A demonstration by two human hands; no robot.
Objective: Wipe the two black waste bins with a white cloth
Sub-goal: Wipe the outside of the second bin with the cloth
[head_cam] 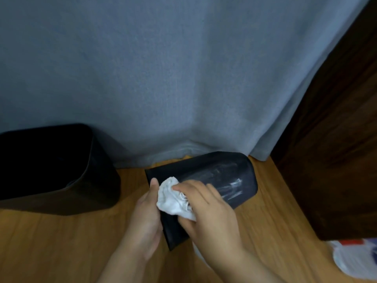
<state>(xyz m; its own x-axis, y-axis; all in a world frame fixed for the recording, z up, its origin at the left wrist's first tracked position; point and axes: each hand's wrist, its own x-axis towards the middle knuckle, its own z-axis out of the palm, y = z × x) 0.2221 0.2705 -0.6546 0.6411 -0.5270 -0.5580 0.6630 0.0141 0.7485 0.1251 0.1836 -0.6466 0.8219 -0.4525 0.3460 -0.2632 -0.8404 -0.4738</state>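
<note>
Crumpled white cloth (174, 199) sits bunched under the right hand (206, 211), whose curled fingers (189, 188) grip it against the tipped-over black plastic waste bin (212, 180). Left hand (145, 217) clasps that bin's open rim just beside them. Farther left, a second black bin (55, 168) stands on the wooden floor (61, 242).

Head view, close, downward over floor (61, 242)
</note>
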